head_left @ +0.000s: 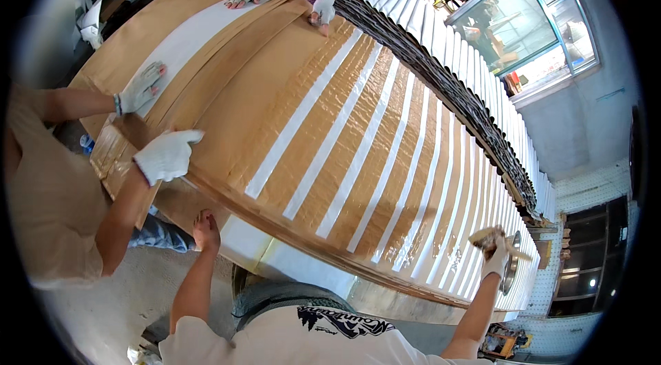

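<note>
My gloved right hand [494,263] grips a wide brush [485,237], bristles toward the left, over the far right of the long stack of brown paper sheets [234,134]. Beside it, a round metal bowl [511,270] rests on the striped part, partly hidden by the hand and brush. White strips [358,158] alternate with wet, glossy brown bands across the stack. My bare left hand [205,230] hangs just off the near edge of the stack at the left, its fingers curled together, with nothing seen in them.
At the left, a co-worker's two gloved hands [165,155] touch the paper. Across the table another person's gloved hands [322,9] press the sheets around a white strip [193,34]. Behind the table runs a long row of curved white sheets [413,10], below a window [509,21].
</note>
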{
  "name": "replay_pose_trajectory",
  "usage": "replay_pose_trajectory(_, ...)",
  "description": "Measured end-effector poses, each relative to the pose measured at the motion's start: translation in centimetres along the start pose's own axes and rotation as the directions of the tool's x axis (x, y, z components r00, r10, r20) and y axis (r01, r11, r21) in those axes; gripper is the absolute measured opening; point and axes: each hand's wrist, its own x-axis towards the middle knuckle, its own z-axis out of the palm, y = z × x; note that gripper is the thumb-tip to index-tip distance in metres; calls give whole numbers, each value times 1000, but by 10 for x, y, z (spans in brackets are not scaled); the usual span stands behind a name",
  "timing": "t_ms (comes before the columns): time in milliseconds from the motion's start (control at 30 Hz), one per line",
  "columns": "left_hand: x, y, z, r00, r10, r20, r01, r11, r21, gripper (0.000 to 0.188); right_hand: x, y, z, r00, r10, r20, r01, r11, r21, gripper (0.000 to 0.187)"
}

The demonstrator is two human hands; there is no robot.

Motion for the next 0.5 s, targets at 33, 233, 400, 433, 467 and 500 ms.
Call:
replay_pose_trajectory(33,6,-2,4,997,55,-60,-50,994,97,19,-17,-25,40,995,9,101,-9,1000,1,8)
replay_pose_trajectory(233,12,32,45,987,-100,125,38,905,424,24,-52,-82,227,837,-45,546,-52,985,162,49)
replay_pose_trajectory(400,10,33,65,974,-170,-148,220,860,461,38,-98,-100,439,720,-149,678,54,986,159,33)
replay_pose_trajectory(433,4,20,70,973,-153,-175,219,854,471,41,-116,-104,480,712,-148,687,25,982,185,32)
replay_pose_trajectory(467,-6,5,78,972,-133,-196,212,853,477,44,-119,-104,515,724,-153,673,46,983,175,32)
replay_pose_trajectory(500,-16,-10,86,969,-114,-220,210,852,480,47,-119,-102,551,715,-172,677,40,978,206,31)
